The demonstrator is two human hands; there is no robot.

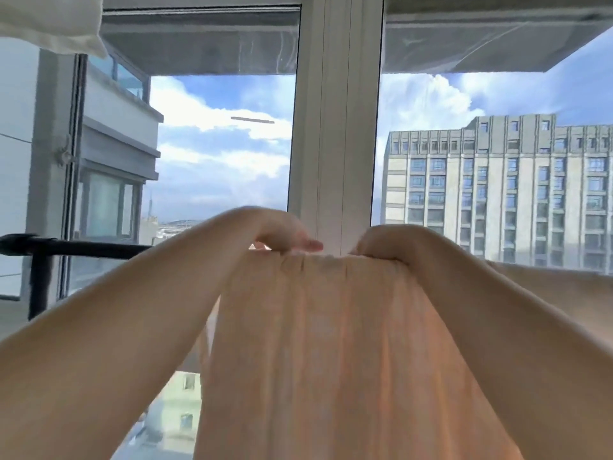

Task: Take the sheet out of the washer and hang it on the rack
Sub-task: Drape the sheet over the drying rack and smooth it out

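A pale peach sheet (331,343) hangs in front of me, draped down from its bunched top edge. My left hand (282,232) grips that top edge on the left, fingers curled over the fold. On the right of the fold my right hand (384,242) grips it the same way. Both arms reach forward at chest height. A black rack bar (83,249) runs horizontally at the left; where the sheet sits, the bar is hidden by the fabric and my hands. More of the sheet (547,287) stretches off to the right.
A large window with a white centre frame (335,127) stands right behind the rack, with high buildings outside. White fabric (49,21) hangs at the top left corner. A black upright post (39,287) of the rack stands at the left.
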